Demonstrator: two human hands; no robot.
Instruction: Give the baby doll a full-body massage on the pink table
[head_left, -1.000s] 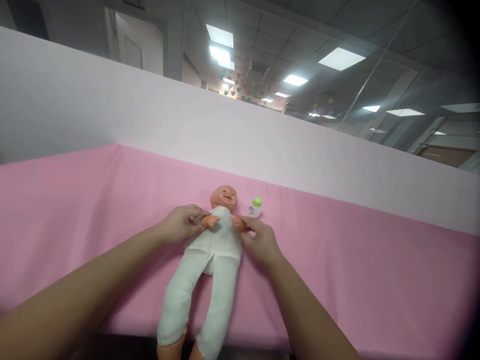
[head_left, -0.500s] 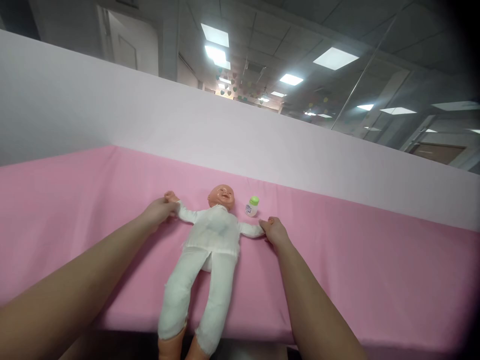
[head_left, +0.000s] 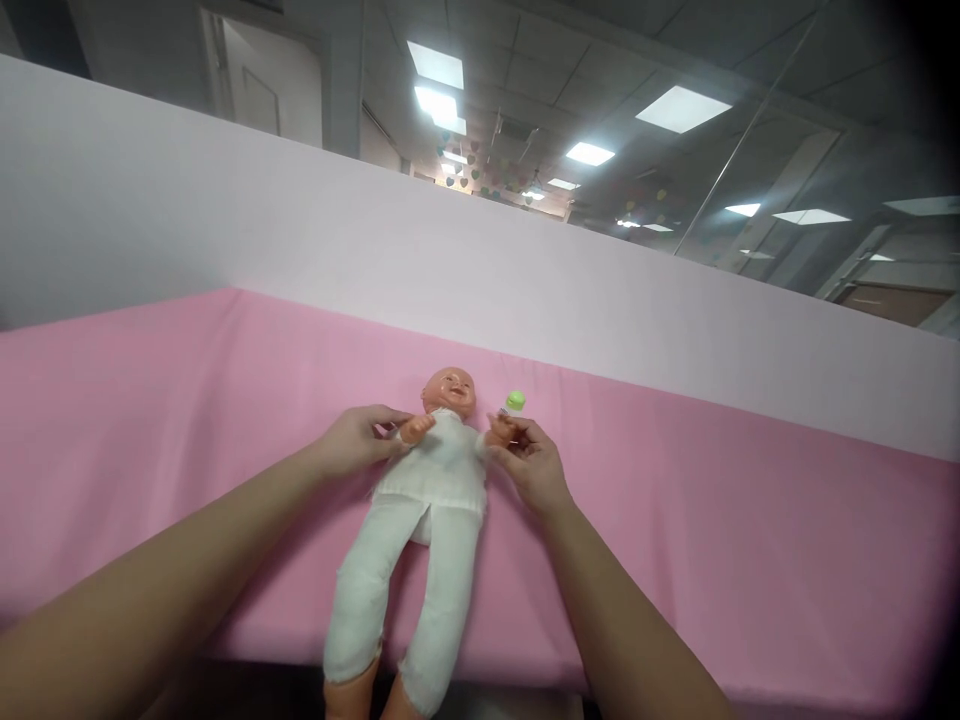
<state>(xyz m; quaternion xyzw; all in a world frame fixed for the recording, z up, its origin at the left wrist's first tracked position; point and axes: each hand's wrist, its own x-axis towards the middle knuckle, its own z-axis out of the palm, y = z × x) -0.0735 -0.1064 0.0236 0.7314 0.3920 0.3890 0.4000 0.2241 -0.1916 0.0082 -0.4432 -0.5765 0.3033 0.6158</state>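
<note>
A baby doll in a white suit lies on its back on the pink cloth, head away from me, feet over the near edge. My left hand is closed round the doll's arm on the left, with the doll's hand folded over its chest. My right hand is closed round the doll's other arm, bent in beside its shoulder. A small white bottle with a green cap stands just behind my right hand, partly hidden by my fingers.
A pale partition wall rises along the far side of the pink surface. Above it show ceiling lights and glass walls. The near edge of the surface runs under the doll's lower legs.
Half a second ago both doll arms were stretched out sideways; now my hands have brought them back in toward the chest, as one second ago.
</note>
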